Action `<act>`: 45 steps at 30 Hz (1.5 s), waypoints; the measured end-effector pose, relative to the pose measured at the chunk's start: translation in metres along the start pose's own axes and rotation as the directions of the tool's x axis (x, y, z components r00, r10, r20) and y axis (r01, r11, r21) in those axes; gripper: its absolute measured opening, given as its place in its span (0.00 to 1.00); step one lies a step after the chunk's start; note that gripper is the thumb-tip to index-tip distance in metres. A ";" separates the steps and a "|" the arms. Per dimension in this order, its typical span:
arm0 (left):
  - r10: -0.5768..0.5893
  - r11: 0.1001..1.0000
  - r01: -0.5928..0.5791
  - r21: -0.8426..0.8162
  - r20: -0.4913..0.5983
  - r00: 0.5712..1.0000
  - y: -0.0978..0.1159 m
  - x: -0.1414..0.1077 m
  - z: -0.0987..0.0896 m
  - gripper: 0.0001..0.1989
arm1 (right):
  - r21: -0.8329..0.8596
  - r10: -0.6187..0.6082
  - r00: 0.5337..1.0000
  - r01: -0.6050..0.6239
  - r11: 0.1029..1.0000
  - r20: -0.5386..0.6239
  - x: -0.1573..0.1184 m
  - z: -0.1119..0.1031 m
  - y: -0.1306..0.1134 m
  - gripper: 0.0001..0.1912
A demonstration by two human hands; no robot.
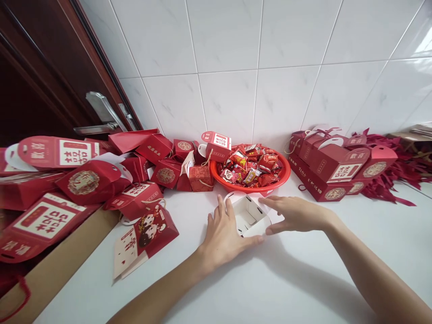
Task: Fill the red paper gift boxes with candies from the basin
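Note:
A small open box (249, 215) stands on the white table, its white inside facing up and its flaps spread. My left hand (224, 234) lies along the box's left and near side, fingers apart. At the box's right side is my right hand (297, 215), thumb and fingers spread around a white flap. Whether either hand presses on the card cannot be made out. Just behind the box sits a red plastic basket (286, 173) of wrapped candies (251, 166).
Red gift boxes (84, 180) pile up at the left in and around a cardboard carton (72, 256). More red boxes (334, 166) and dark red ribbons (388, 180) lie at the right. A tiled wall (226, 36) rises behind.

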State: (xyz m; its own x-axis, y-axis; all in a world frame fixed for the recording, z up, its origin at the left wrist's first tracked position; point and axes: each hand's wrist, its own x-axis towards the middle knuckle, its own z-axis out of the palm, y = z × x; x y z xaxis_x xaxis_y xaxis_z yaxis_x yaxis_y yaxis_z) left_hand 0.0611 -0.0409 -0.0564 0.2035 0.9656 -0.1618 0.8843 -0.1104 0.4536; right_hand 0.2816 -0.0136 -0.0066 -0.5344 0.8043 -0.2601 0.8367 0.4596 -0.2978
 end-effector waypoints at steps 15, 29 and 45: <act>0.274 0.953 -0.300 -0.040 -0.308 0.911 -0.010 0.018 -0.051 0.30 | 0.226 0.116 0.839 0.009 0.974 -0.532 0.018 -0.039 0.053 0.13; 0.402 0.915 -0.402 0.035 -0.171 0.900 0.001 0.098 -0.059 0.13 | 0.159 0.319 0.752 -0.279 0.947 -0.577 0.101 -0.024 0.081 0.24; 0.212 0.977 -0.210 0.050 -0.042 0.976 0.013 0.142 -0.050 0.13 | 0.416 0.528 0.320 -0.358 0.836 -0.786 0.099 -0.018 0.095 0.27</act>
State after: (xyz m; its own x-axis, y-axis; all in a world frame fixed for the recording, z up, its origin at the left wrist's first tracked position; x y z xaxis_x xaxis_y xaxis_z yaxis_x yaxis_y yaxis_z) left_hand 0.0809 0.1065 -0.0293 0.3683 0.9294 -0.0252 0.8421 -0.3220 0.4327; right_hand 0.3106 0.1162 -0.0438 0.3654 0.7966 0.4816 0.8410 -0.0607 -0.5376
